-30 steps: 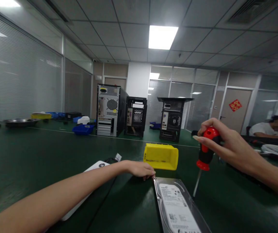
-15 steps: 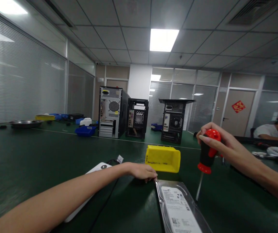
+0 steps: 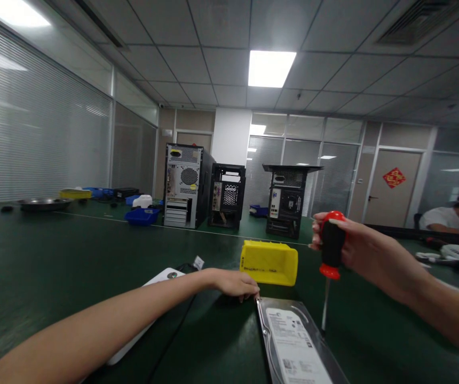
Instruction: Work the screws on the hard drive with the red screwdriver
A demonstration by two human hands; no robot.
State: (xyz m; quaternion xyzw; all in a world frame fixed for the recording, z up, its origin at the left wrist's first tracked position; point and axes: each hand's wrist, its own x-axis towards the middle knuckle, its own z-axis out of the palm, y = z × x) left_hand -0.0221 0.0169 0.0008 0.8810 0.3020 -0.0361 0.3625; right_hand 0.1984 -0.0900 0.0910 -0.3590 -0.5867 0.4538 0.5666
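Note:
A silver hard drive (image 3: 297, 346) with a white label lies on the green table in front of me, its near end cut off by the picture's edge. My left hand (image 3: 237, 284) rests at its far left corner, fingertips pressed together on that corner. In my right hand (image 3: 347, 237) is a red and black screwdriver (image 3: 332, 245), my fingers wrapped round the handle. Its shaft points down, nearly upright, and the tip meets the drive's right edge. Whether it sits in a screw is too small to tell.
Just beyond the drive a yellow bin (image 3: 269, 262) lies with its opening towards me. Under my left forearm is a white power strip (image 3: 161, 277) with a black cable. Computer cases (image 3: 183, 186) stand farther back, near a blue tray (image 3: 141, 216). A person (image 3: 449, 217) sits at far right.
My right hand has turned on the screwdriver's handle, and the handle has shifted left and stands more upright. My left hand and the hard drive stay in place.

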